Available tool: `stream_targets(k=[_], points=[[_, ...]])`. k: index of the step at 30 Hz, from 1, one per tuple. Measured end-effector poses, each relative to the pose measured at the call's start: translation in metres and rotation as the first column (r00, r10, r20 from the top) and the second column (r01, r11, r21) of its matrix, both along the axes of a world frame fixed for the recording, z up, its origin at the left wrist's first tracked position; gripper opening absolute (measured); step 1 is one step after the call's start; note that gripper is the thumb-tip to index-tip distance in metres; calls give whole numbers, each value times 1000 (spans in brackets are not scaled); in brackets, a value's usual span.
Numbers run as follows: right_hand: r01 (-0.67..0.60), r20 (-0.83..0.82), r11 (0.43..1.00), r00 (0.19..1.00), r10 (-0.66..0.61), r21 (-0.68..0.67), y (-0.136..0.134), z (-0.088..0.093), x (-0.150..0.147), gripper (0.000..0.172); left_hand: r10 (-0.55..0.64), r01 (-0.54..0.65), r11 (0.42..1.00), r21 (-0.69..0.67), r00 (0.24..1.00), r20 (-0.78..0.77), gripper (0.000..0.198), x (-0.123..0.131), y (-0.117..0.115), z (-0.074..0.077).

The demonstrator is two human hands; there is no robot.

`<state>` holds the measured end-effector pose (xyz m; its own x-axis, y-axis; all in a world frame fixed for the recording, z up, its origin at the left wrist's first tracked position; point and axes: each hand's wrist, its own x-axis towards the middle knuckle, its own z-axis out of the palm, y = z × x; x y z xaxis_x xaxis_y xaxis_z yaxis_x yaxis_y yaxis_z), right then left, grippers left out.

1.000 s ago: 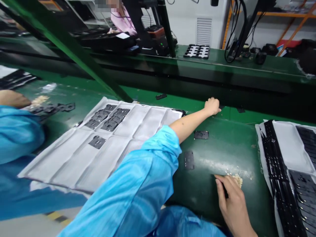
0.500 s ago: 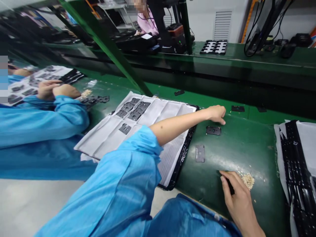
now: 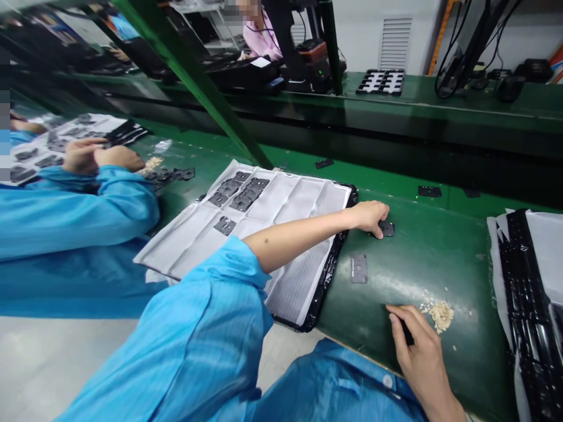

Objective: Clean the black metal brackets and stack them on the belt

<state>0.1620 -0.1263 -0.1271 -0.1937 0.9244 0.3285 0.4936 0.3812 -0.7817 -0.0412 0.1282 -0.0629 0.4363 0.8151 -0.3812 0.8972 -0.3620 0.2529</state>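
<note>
My left hand [image 3: 372,215] reaches past the tray's right edge, its fingers and thumb closed over a small black plastic plate [image 3: 387,229] that rests on the green table. Nearer to me lies a dark grey plate [image 3: 359,268] with cutouts. My right hand [image 3: 420,349] hovers low over the table with thumb and forefinger brought together; a small dark tip shows at the fingers, too little to name. Beside it is a pile of small pale bits [image 3: 441,315]. A white-lined tray [image 3: 290,202] under my left arm holds several grey plates [image 3: 249,194] in its far-left compartments.
Small black pieces [image 3: 429,191] lie along the table's back. Black-wrapped trays [image 3: 525,281] stand at the right. A green post [image 3: 197,82] slants behind the tray. At left, a co-worker's hands [image 3: 103,157] work by another tray.
My left hand has come down and toward me, from beyond the black plate onto it. My right hand stays nearly in place. The view has shifted slightly.
</note>
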Motion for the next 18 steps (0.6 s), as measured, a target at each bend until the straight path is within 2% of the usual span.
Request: stream_targets(k=[2, 5, 8, 13, 16, 18], points=[[3, -6, 1000, 1000, -3, 10, -1, 1, 0, 21, 19, -19, 1000, 18, 1000, 1, 51, -4, 6, 4], [-1, -16, 1000, 1000, 2, 27, -2, 5, 0, 20, 65, -65, 997, 53, 998, -8, 37, -10, 16, 11], [-7, -9, 999, 1000, 7, 36, -2, 5, 1, 19, 69, -68, 997, 27, 997, -29, 27, -13, 17, 13], [-19, 11, 999, 1000, 19, 29, -3, 0, 2, 20, 33, -33, 999, -20, 999, -4, 38, -11, 5, 0], [-20, 74, 1000, 997, 19, 16, 5, 0, -4, 20, 49, -48, 998, -30, 998, 38, 41, -6, 10, -5], [-40, 157, 999, 987, 39, 3, 20, 2, -12, 23, 55, -52, 998, -47, 996, 65, 41, -3, 19, -5]])
